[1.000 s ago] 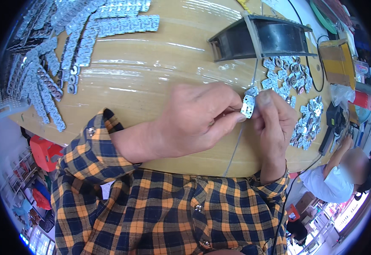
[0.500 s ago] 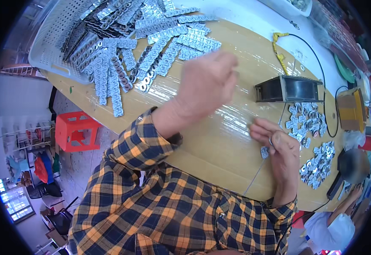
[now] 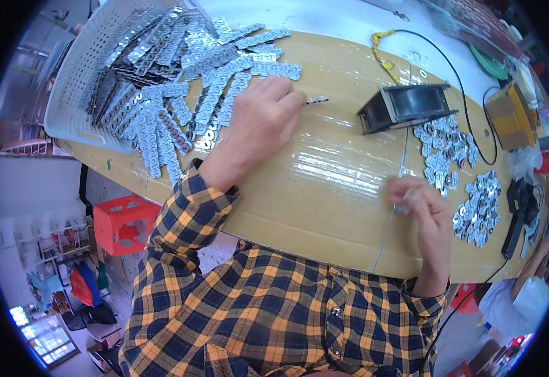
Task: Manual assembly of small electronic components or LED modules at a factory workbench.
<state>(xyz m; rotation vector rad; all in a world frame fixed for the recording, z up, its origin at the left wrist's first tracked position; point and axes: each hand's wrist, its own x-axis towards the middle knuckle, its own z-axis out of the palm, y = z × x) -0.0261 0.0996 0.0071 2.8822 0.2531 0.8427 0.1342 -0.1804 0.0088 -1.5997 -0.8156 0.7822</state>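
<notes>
My left hand is closed beside the heap of silvery metal strips, at the heap's right edge. From its fingertips sticks a narrow metal strip, seen nearly edge-on. My right hand is curled, with thumb and fingers together, over the right part of the cardboard-topped table. It is slightly blurred, and a small bluish-grey bit shows at the fingertips, too unclear to name. A thin cord runs under that hand. Many of the strips carry rows of round parts.
A white perforated basket overflows with strips at the left. A black fan-like housing with a yellow-and-black cable stands beyond my right hand. Loose small metal pieces lie at the right. A red stool stands left; another person's arm is far right.
My left hand has moved left and nearer the strip heap; the strip at its fingertips now shows. My right hand's fingers have curled in. The whole view has shifted slightly.
</notes>
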